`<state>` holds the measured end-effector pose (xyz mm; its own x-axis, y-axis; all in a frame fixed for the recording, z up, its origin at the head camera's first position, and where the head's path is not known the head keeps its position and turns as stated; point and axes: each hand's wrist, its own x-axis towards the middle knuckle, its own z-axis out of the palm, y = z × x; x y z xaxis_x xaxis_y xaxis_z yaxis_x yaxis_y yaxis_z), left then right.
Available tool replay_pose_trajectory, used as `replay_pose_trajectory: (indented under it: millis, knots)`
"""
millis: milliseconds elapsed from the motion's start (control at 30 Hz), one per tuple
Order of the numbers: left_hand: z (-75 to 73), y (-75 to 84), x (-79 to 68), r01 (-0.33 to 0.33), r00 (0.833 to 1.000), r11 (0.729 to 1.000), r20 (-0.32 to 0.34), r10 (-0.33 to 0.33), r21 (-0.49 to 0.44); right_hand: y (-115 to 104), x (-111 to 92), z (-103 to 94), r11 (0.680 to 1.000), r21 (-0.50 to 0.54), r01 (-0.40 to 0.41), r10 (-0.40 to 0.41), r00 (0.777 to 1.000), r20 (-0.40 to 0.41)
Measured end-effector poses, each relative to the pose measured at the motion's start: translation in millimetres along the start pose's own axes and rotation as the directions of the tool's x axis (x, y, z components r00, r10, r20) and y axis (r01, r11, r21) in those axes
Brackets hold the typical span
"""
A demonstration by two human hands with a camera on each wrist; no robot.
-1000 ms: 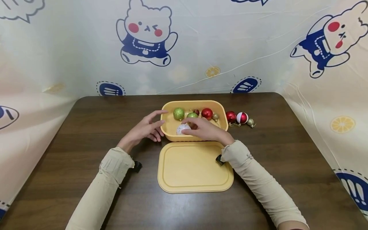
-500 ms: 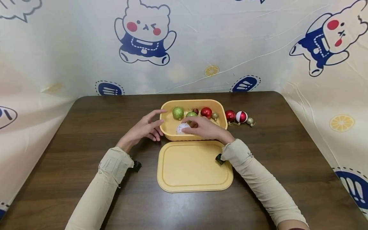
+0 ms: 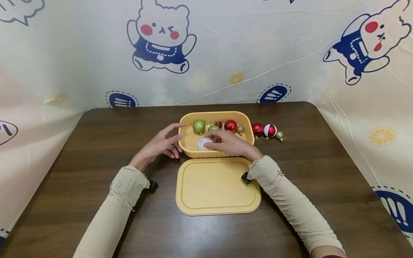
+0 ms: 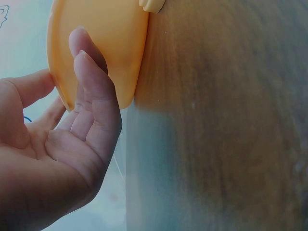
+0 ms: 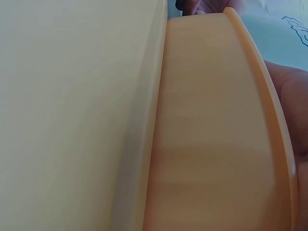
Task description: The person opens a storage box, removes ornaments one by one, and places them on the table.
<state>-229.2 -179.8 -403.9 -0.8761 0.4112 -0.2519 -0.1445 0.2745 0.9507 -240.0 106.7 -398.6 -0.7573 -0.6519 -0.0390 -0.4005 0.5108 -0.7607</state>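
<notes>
The box [image 3: 201,154] is plain yellow, as is the lid [image 3: 218,186] at its six o'clock. Inside — a green ball [image 3: 198,126] at ten o'clock, a speckled white ball [image 3: 201,144] at eight, a red ball [image 3: 230,125] at two. Outside, at three o'clock — a red-and-white banded ball [image 3: 270,130].

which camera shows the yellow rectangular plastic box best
The head view, which takes in nearly the whole yellow rectangular plastic box, inside included. The left wrist view shows one end, partly behind the left hand; the right wrist view, mostly a long outer wall.
</notes>
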Motion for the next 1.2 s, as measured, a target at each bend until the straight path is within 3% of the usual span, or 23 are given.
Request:
replay_pose_trajectory:
  millis: [1000,1200]
  knots:
    - [-3.9,-2.9,-0.7,0.014,1.000,1.000,-0.009,-0.014,0.024,-2,1,-0.4,0.998,0.066,-0.025,0.027,0.999,-0.023]
    - [-2.9,-1.4,1.2,-0.001,1.000,1.000,0.001,0.001,0.023,-12,-6,-6.4,1.000,0.029,-0.011,0.012,0.999,-0.043]
